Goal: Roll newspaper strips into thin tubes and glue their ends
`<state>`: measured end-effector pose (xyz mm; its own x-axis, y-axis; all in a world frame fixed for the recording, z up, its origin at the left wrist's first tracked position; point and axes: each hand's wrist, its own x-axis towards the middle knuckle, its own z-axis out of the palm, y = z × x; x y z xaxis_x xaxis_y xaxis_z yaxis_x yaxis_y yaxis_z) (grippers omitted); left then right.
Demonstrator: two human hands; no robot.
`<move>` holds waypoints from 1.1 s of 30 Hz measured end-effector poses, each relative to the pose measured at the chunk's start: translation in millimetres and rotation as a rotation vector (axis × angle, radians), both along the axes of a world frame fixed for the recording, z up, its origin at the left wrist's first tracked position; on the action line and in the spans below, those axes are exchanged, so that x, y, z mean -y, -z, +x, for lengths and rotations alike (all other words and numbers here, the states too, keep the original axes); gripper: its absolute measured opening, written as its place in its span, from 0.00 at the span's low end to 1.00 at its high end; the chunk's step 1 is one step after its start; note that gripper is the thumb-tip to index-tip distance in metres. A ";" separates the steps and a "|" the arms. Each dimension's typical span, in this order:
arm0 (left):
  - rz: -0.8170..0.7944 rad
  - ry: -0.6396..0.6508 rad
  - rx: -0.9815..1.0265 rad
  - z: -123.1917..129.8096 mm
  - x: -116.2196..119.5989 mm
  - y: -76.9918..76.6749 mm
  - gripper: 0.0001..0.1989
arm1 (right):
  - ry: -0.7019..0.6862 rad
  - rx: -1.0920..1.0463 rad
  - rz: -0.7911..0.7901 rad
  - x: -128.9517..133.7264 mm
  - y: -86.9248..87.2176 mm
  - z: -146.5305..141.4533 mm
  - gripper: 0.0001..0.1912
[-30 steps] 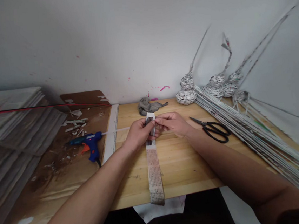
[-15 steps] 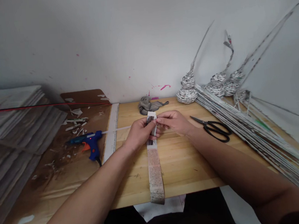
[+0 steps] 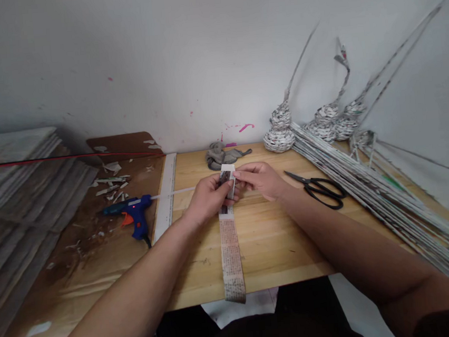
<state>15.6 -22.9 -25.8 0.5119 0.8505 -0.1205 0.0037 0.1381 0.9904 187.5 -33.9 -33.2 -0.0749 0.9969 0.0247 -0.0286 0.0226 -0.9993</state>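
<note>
A long strip of printed newspaper (image 3: 231,252) runs from between my hands down to the table's front edge, where its lower end curls over. My left hand (image 3: 211,193) is closed on the strip near its top, the thumb lying across its face. My right hand (image 3: 260,180) pinches the strip's right edge near the pale top end, thumb against it; some of its fingers are partly hidden behind the paper. Just beyond the strip lies a crumpled grey cloth (image 3: 219,156). Black-handled scissors (image 3: 319,188) rest to the right of my right hand.
A blue glue gun (image 3: 135,214) with a glue stick lies left on stained cardboard (image 3: 101,286), near paper scraps (image 3: 111,187). Stacked newspapers (image 3: 22,209) fill the far left. Woven paper gourd shapes (image 3: 279,138) and a bundle of paper rods (image 3: 361,187) occupy the right.
The right thumb has shifted slightly up along the strip's edge. Both hands still hold the strip near its top. The whole view has shifted slightly.
</note>
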 end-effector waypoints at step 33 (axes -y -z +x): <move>-0.036 0.043 -0.015 0.2 1.0 0.8 0.15 | 0.065 -0.028 -0.034 2.2 -3.6 -8.3 0.18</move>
